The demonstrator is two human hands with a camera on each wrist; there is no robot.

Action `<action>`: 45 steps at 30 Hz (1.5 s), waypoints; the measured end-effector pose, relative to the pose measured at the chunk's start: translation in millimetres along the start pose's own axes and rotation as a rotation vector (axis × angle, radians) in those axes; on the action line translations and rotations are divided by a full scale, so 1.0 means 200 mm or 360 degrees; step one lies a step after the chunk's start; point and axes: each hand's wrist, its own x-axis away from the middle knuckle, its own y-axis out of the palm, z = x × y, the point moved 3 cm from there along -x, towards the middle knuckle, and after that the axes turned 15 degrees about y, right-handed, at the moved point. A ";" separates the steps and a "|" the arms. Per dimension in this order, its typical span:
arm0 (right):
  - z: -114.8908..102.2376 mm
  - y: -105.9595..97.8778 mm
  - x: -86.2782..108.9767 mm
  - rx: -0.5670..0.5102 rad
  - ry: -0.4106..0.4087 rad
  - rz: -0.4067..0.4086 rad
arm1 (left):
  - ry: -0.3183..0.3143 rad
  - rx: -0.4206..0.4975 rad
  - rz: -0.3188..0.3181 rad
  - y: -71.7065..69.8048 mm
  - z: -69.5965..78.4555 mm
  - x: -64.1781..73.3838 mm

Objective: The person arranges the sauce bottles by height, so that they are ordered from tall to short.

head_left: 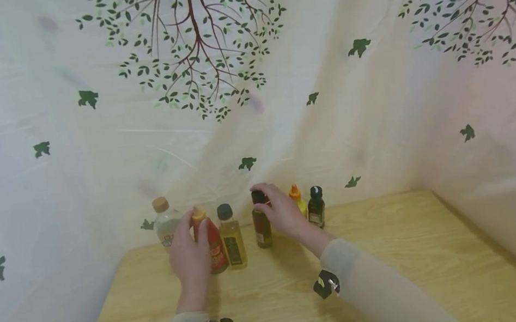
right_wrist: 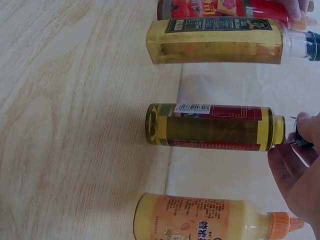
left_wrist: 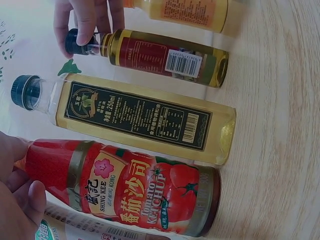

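Note:
My left hand (head_left: 190,258) grips the red tomato ketchup bottle (left_wrist: 125,187) around its tapered top, near the pale orange cap. The ketchup bottle stands upright on the table. Its right neighbour is a square bottle of yellow oil (head_left: 233,244) with a black label and dark cap. Further right, the fingers and thumb of my right hand (head_left: 285,212) pinch the dark cap and neck of a slim round oil bottle (right_wrist: 215,127) with a dark red label. That bottle is upright, its base close to the tabletop.
A large clear bottle (head_left: 161,205) with an orange-brown cap is partly behind my left hand. Right of my right hand are a yellow squeeze bottle (head_left: 295,193) with an orange nozzle and a small dark bottle (head_left: 316,208). A leaf-patterned curtain (head_left: 275,142) hangs behind the wooden table (head_left: 399,251).

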 end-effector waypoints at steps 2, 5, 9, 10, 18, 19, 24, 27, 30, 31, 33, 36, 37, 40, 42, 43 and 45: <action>0.00 -0.01 0.01 0.0008 -0.0015 0.0005 | 0.0005 0.0008 0.0002 0.00 0.01 0.00; -0.01 -0.01 0.03 -0.0001 -0.0044 -0.0005 | 0.0018 0.0012 0.0013 0.00 0.01 0.00; -0.03 -0.02 0.07 -0.0002 -0.0081 -0.0028 | 0.0031 0.0008 0.0016 0.01 0.01 0.00; -0.04 -0.02 0.08 -0.0002 -0.0085 -0.0037 | 0.0032 0.0006 0.0017 0.01 0.01 0.00; -0.08 -0.02 0.14 -0.0016 -0.0095 -0.0135 | 0.0042 0.0005 0.0020 0.01 0.01 0.00; -0.08 -0.02 0.15 -0.0017 -0.0096 -0.0143 | 0.0042 0.0004 0.0020 0.01 0.01 0.00; -0.08 -0.02 0.17 -0.0018 -0.0108 -0.0169 | 0.0043 -0.0005 0.0022 0.01 0.01 0.01; -0.07 -0.01 0.17 -0.0028 -0.0124 -0.0184 | 0.0052 -0.0014 0.0032 0.01 0.01 0.01; -0.07 0.00 0.18 -0.0037 -0.0133 -0.0208 | 0.0051 -0.0025 0.0028 0.00 0.01 0.00; -0.07 0.00 0.18 -0.0038 -0.0137 -0.0217 | 0.0048 -0.0026 0.0025 0.00 0.01 0.00; -0.07 0.01 0.18 -0.0039 -0.0138 -0.0238 | 0.0037 -0.0024 0.0012 0.00 0.01 0.01; -0.08 0.01 0.19 -0.0050 -0.0164 -0.0261 | 0.0028 -0.0018 0.0008 0.00 0.01 0.01; -0.08 0.01 0.19 -0.0056 -0.0169 -0.0270 | 0.0026 -0.0016 0.0009 0.00 0.01 0.01; -0.08 0.01 0.20 -0.0082 -0.0179 -0.0288 | 0.0024 -0.0010 0.0011 0.00 0.01 0.01; -0.08 0.02 0.20 -0.0095 -0.0175 -0.0299 | 0.0018 -0.0007 0.0006 0.00 0.00 0.01; -0.08 0.02 0.20 -0.0101 -0.0174 -0.0302 | 0.0014 -0.0005 0.0003 0.00 0.00 0.01; -0.08 0.02 0.20 -0.0105 -0.0173 -0.0306 | 0.0009 -0.0002 -0.0003 0.00 0.01 0.01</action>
